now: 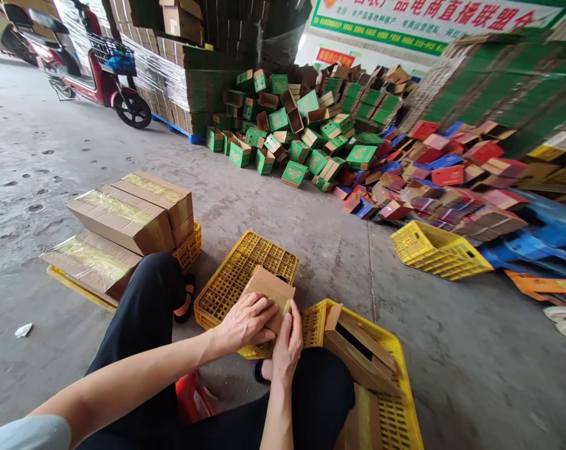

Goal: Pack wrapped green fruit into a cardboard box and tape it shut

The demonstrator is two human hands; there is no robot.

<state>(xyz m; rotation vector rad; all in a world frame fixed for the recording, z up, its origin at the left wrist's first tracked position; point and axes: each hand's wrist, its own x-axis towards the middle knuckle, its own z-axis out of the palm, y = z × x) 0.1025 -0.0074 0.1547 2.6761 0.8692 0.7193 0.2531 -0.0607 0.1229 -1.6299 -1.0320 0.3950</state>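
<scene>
A small brown cardboard box [267,284] is tilted in front of me, over an upturned yellow plastic crate [236,269]. My left hand [248,319] lies across its near left part, fingers bent over the cardboard. At the near right edge, my right hand [287,337] grips the box with the thumb on the upper side. The undersides of the fingers are hidden. By my right knee, another yellow crate [405,400] holds brown cardboard boxes [358,350], one of them with raised flaps.
Taped cartons [119,219] sit stacked at my left, partly on a yellow crate [189,247]. Farther off lie heaps of green boxes [283,119] and red and blue boxes [446,175]. An empty yellow crate [437,250] stands right, beside a blue pallet jack [536,231]. A red scooter [90,75] is parked back left.
</scene>
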